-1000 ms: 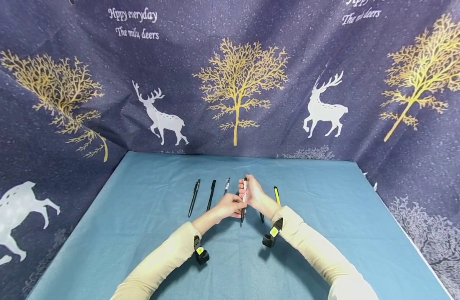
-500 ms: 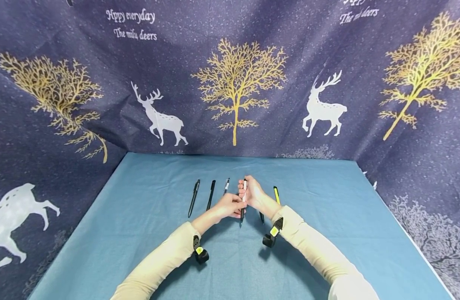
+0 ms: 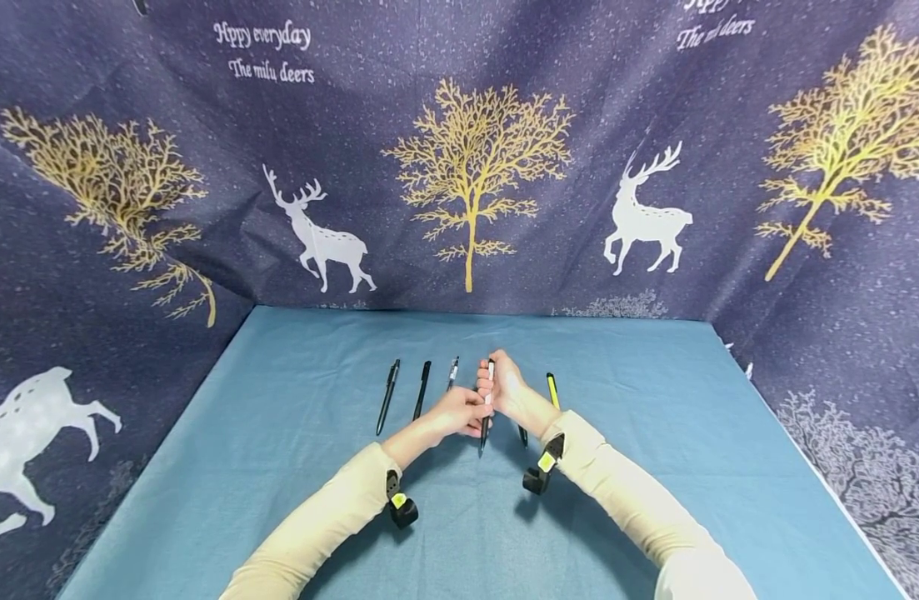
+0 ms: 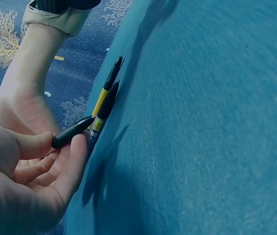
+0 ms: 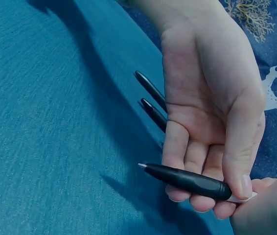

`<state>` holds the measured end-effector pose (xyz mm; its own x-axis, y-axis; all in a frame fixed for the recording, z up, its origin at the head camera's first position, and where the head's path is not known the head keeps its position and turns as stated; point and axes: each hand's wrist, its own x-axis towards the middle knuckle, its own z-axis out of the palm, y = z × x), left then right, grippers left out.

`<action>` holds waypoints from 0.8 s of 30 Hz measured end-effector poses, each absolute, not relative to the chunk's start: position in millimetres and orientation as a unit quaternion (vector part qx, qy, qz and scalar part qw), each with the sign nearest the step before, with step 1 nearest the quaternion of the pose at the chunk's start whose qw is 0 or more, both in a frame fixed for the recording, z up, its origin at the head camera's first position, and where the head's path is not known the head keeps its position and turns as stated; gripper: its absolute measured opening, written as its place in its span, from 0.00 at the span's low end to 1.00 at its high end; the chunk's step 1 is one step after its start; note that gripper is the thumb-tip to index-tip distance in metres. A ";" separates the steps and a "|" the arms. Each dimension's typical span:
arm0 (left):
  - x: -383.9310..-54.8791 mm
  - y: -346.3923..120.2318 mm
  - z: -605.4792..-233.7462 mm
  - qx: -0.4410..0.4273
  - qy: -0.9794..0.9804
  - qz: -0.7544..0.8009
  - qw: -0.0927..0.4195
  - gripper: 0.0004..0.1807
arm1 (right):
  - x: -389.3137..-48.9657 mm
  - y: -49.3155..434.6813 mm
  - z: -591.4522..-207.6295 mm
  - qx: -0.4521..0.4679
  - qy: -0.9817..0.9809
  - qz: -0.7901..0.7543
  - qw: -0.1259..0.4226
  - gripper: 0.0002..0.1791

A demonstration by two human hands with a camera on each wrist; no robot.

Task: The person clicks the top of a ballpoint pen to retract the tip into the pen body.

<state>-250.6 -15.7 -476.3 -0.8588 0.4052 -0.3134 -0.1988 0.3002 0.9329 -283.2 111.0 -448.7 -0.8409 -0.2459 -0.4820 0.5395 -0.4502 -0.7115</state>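
While both hands meet on it, a slim white-barrelled plastic pen with a black grip and a pale point [image 5: 190, 182] is held above the blue cloth-covered desk [image 3: 242, 467], roughly midway between its left and right edges; its long axis runs from far edge to near edge, point toward the near edge. Nearer to that point is the left hand [image 3: 459, 412] — its thumb and fingers pinch the pen about where black meets white; the right hand [image 3: 506, 386] has the far end, fingers curled round the white barrel, though exactly where its thumb presses I cannot tell. Counted, the pens come to six: one held, five lying on the desk; on the left edge's side lie three — a long dark pen [image 3: 387, 397], a slim black pen [image 3: 422, 390] and a clear-barrelled pen with a white label [image 3: 453, 372], its near end hidden by the left hand; on the right edge's side lie two, a black-tipped pen [image 3: 522, 435] mostly hidden by the right wrist and a yellow-barrelled pen with black ends [image 3: 552, 390]; black wrist cameras [image 3: 404, 512], two.
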 end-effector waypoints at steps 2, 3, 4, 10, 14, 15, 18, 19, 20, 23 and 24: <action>-250.7 -15.1 -476.4 0.067 0.764 0.588 0.258 0.12 | -283.3 110.4 -448.8 0.162 0.465 -0.840 0.229 0.12; -250.9 -14.6 -476.7 0.068 0.763 0.588 0.258 0.12 | -283.5 110.0 -448.8 0.165 0.462 -0.842 0.226 0.12; -251.1 -14.0 -476.8 0.068 0.762 0.589 0.260 0.11 | -283.5 109.9 -449.0 0.166 0.462 -0.843 0.222 0.11; -250.1 -11.4 -475.6 0.071 0.756 0.595 0.263 0.11 | -283.6 109.1 -449.5 0.176 0.441 -0.855 0.207 0.12; -247.6 -11.3 -473.9 0.070 0.756 0.594 0.265 0.12 | -283.1 109.2 -450.9 0.175 0.437 -0.856 0.212 0.11; -247.1 -11.4 -473.9 0.070 0.756 0.594 0.265 0.12 | -282.7 109.4 -451.4 0.171 0.440 -0.855 0.214 0.11; -245.8 -11.9 -474.2 0.073 0.757 0.593 0.265 0.13 | -281.9 110.3 -452.8 0.166 0.441 -0.853 0.223 0.11; -245.6 -11.9 -474.6 0.073 0.757 0.592 0.265 0.13 | -281.8 110.6 -453.1 0.164 0.443 -0.852 0.225 0.11; -245.8 -11.9 -475.0 0.074 0.758 0.592 0.266 0.13 | -281.9 110.9 -453.3 0.163 0.443 -0.852 0.227 0.11; -246.6 -11.9 -475.3 0.072 0.757 0.591 0.269 0.13 | -282.6 111.3 -453.4 0.164 0.442 -0.851 0.230 0.11; -246.8 -12.0 -475.5 0.072 0.757 0.591 0.269 0.13 | -282.8 111.3 -453.5 0.164 0.443 -0.851 0.229 0.11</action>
